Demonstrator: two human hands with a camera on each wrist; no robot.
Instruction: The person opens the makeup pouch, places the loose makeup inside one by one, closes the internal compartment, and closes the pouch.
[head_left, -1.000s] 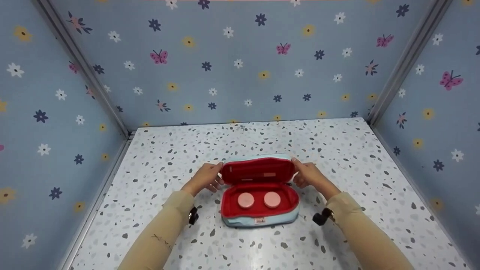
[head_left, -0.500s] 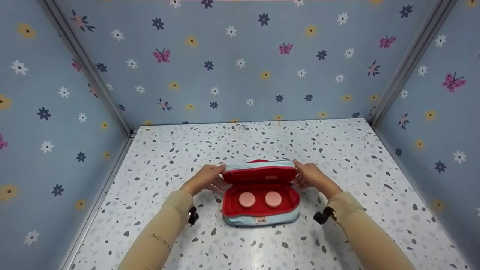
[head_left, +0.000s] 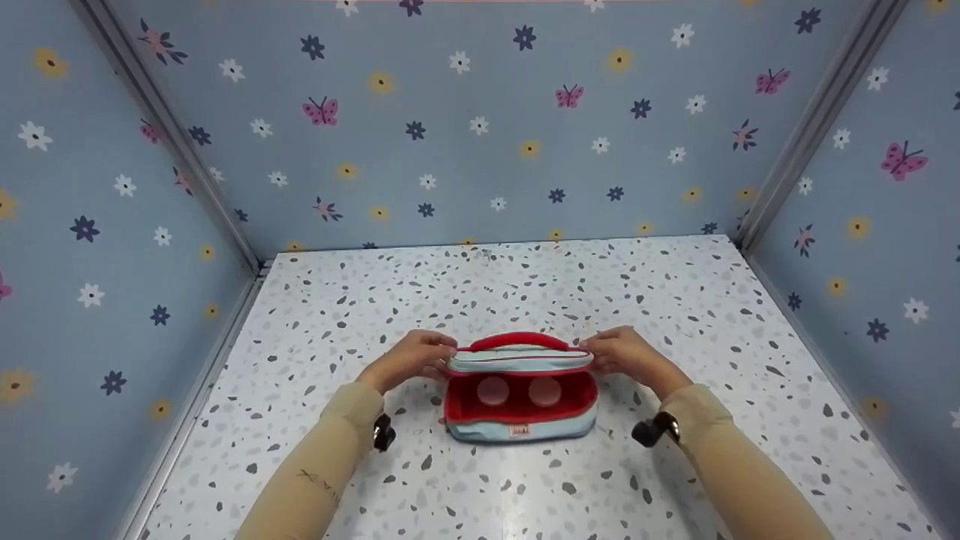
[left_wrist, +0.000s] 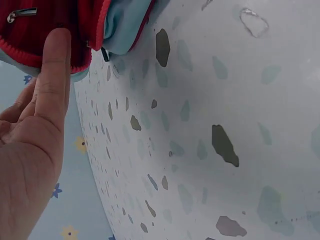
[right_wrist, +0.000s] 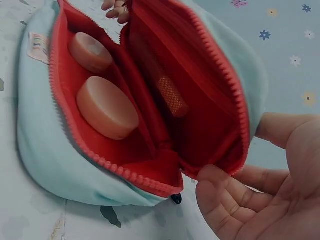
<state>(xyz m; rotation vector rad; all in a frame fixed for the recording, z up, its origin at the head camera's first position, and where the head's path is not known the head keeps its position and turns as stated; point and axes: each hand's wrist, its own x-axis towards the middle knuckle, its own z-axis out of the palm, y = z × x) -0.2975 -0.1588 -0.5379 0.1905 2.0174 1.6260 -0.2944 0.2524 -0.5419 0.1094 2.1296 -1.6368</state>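
Note:
A light-blue zippered pouch (head_left: 520, 430) with red lining stands on the table, its lid (head_left: 521, 361) partly lowered. Along the lid's top runs a red handle (head_left: 519, 340). Two round peach-pink containers (right_wrist: 107, 107) with paler tops sit side by side in the base, shaded by the lid in the head view. My left hand (head_left: 411, 356) holds the lid's left end, one finger lying over the red lining in the left wrist view. At the other end, my right hand (head_left: 626, 356) grips the lid's edge between thumb and fingers.
Inside the lid, an orange mesh-textured piece (right_wrist: 172, 95) shows against the lining. A zipper pull (left_wrist: 21, 14) hangs there too. The speckled white table (head_left: 360, 300) meets flowered blue panels (head_left: 480, 150) at the back and both sides.
Both hands have tipped the lid forward and down over the base. Its red interior has gone from the head view, and the light-blue top and red handle have come into sight.

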